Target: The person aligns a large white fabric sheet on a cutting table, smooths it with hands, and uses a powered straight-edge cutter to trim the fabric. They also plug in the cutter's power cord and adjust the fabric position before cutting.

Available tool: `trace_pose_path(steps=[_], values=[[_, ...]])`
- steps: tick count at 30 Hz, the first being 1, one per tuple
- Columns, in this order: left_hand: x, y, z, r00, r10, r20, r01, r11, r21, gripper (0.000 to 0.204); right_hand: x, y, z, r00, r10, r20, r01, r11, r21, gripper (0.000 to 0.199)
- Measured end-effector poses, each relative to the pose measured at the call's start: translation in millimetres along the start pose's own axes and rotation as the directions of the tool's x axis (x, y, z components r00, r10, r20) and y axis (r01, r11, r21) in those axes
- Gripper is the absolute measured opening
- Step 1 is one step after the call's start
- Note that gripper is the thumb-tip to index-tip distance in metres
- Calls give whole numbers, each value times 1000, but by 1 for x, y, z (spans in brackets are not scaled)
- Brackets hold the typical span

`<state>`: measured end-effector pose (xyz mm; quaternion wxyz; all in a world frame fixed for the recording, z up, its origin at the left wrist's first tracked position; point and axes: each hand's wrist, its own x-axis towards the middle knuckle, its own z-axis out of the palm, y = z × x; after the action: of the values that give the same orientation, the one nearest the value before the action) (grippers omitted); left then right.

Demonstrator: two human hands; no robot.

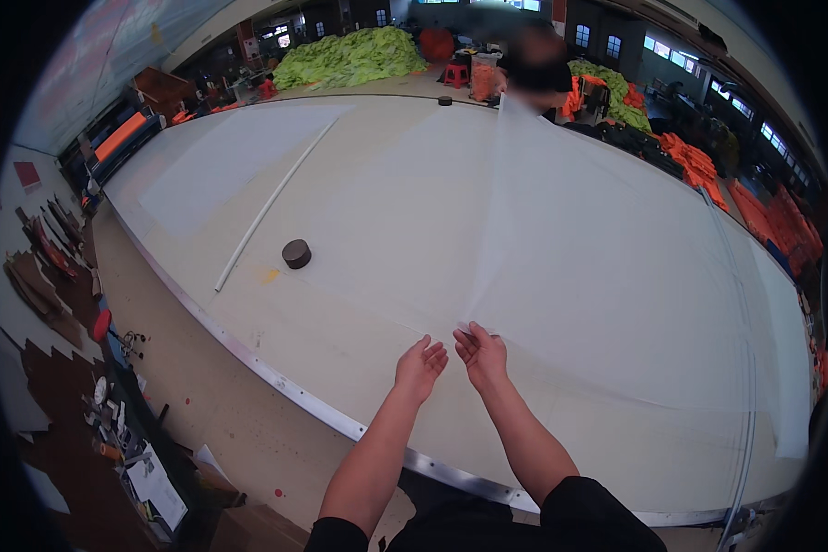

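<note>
A thin, translucent white sheet [607,267] lies over the right part of a large pale table [340,354], with a raised fold running from the far side toward me. My right hand [484,355] pinches the sheet's near corner, low over the tabletop. Just to its left, my left hand [420,370] is held with fingers apart and nothing visible in it. Across the table a person in dark clothes [535,69] is at the sheet's far end; their hand is by its raised corner.
A dark round weight [296,254] and a long white bar [274,195] lie left of my hands. Another dark weight [444,100] sits at the far edge. A metal strip [313,400] lines the near edge. Yellow-green fabric [350,57] is heaped beyond.
</note>
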<state>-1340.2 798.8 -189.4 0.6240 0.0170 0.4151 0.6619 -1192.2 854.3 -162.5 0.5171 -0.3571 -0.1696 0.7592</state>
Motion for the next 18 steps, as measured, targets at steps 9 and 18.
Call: trace_pose_path(steps=[9,18], values=[[153,209,-48,887,-375,270,343,926,157,62,89,137,205,984,-167,-66,139,942,-304,27],[261,367,-101,985,-16,171,-21,977,212,25,170,204,286,881,-391,-267,255,867,-428,25]])
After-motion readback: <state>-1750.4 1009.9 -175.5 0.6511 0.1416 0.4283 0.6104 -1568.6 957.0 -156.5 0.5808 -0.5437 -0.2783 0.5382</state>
